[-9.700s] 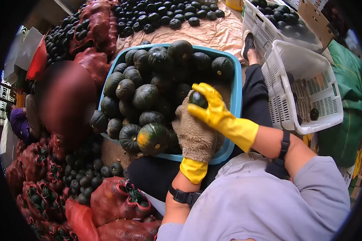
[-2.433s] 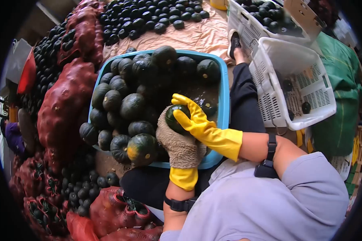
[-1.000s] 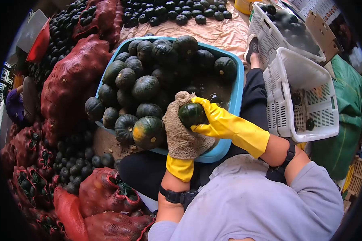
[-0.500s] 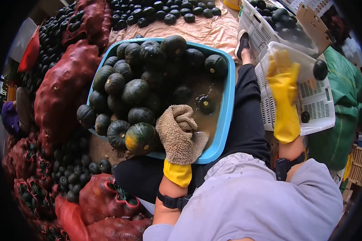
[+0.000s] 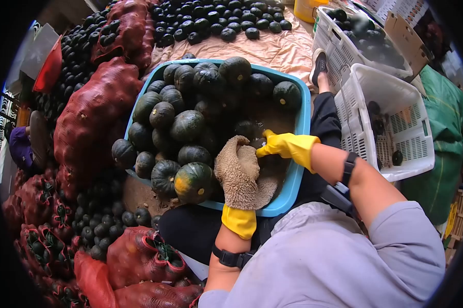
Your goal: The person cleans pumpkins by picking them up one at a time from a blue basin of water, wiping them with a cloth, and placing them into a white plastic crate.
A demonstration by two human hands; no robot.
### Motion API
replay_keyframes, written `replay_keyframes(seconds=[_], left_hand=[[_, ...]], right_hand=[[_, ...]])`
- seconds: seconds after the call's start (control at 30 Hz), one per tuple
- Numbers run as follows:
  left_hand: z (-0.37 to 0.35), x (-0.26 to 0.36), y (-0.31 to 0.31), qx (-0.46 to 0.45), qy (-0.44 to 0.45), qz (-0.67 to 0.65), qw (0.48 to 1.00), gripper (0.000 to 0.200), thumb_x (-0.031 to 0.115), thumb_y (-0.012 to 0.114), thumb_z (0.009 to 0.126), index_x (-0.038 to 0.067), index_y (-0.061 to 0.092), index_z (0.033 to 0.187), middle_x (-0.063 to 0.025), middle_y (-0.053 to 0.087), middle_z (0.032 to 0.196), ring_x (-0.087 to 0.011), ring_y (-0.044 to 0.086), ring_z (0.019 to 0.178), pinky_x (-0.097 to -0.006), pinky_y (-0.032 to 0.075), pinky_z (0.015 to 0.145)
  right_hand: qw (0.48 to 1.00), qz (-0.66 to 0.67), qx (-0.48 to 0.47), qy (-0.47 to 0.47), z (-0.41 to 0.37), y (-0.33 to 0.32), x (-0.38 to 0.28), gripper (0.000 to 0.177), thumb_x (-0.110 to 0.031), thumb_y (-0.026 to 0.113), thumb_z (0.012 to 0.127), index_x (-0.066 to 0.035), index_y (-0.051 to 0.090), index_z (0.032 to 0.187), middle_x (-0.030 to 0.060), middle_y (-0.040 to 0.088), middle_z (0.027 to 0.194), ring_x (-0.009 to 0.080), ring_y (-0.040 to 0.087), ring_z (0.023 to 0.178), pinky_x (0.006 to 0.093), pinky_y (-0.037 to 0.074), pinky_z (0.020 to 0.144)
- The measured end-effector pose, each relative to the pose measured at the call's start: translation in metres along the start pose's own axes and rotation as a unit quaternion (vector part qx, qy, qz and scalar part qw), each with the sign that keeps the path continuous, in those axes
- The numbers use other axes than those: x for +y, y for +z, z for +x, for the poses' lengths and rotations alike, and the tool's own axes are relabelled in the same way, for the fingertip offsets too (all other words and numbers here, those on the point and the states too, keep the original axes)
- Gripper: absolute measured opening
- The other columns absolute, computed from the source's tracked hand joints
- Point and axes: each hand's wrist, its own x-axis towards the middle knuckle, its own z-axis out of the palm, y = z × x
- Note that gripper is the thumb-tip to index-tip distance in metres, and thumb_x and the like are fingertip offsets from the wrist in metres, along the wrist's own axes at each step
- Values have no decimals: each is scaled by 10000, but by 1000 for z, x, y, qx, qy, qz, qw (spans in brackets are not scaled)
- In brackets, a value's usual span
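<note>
Blue tub (image 5: 305, 110) on floor (image 5: 137, 196); dark squashes (image 5: 188, 126) heaped inside

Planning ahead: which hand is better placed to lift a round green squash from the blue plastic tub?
Probably the right hand: yellow-gloved, it reaches over the tub; brown fluffy cloth wraps the left hand.

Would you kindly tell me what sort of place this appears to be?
Probably a produce packing or storage area: red mesh sacks bulge at the left, dark green squashes are heaped in a blue tub, and white plastic crates stand at the right.
</note>
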Motion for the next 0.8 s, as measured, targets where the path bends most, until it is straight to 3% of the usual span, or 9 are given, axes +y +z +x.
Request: replay_keyframes(seconds=[0.1,0.17,0.2,0.3,0.43,0.53,0.6,0.63,0.8], left_hand=[[7,-12,6,-37,-8,-92,995,341,185,764,874,84,715,1196,-133,773,1067,-322,746,1045,-376,557,980],[10,3,0,-50,103,28,993,434,215,783,876,76,668,1270,-124,769,1087,-310,750,1032,-395,555,982],[6,9,-4,-52,147,61,986,470,220,789,875,75,644,1298,-127,761,1105,-307,748,1034,-393,556,980],[-6,18,-7,-64,167,51,983,585,233,809,873,72,571,1382,-137,737,1156,-299,744,1040,-390,558,975],[-7,10,-6,-90,84,-147,981,744,252,834,870,69,473,1494,-149,705,1224,-287,738,1047,-385,561,967],[-7,11,-10,-125,-94,-473,867,866,265,854,868,67,400,1579,-159,681,1276,-279,733,1053,-381,564,961],[0,48,-18,-91,63,-34,993,809,227,860,834,98,457,1523,-133,661,1312,-308,709,1068,-433,529,972],[-3,58,-25,-93,72,4,993,826,207,869,805,101,458,1514,-123,658,1321,-310,690,1099,-447,506,996],[-12,54,-42,-103,113,-65,986,1082,196,923,687,93,343,1593,-99,614,1343,-306,614,1222,-434,443,1108]], right_hand=[[905,396,-63,-143,-61,7,-8,735,-354,911,875,-134,600,1504,180,547,1575,338,537,1441,461,431,1182],[878,332,-9,-345,-89,36,-21,703,-334,879,908,-140,589,1518,203,549,1575,350,485,1495,461,356,1240],[866,129,185,-446,-81,57,-16,620,-304,838,943,-132,613,1495,209,561,1568,375,498,1489,457,328,1263],[828,115,386,-389,-42,45,-34,442,-299,760,995,-98,685,1382,234,628,1455,410,563,1398,464,412,1214],[823,226,271,-445,-67,61,-38,475,-286,812,951,-123,671,1375,174,622,1447,389,575,1369,476,426,1197],[834,104,244,-484,-80,55,-32,506,-278,825,937,-128,656,1390,182,606,1456,384,559,1383,472,427,1191],[813,55,387,-433,-24,40,-27,494,-285,801,957,-113,651,1396,193,613,1442,400,564,1374,465,435,1180],[838,153,412,-324,-24,39,-40,504,-309,796,961,-118,649,1404,188,629,1423,394,572,1368,457,435,1180],[886,196,120,-403,-85,30,-41,450,-311,713,1030,-58,682,1400,196,690,1359,287,630,1314,425,465,1126]])
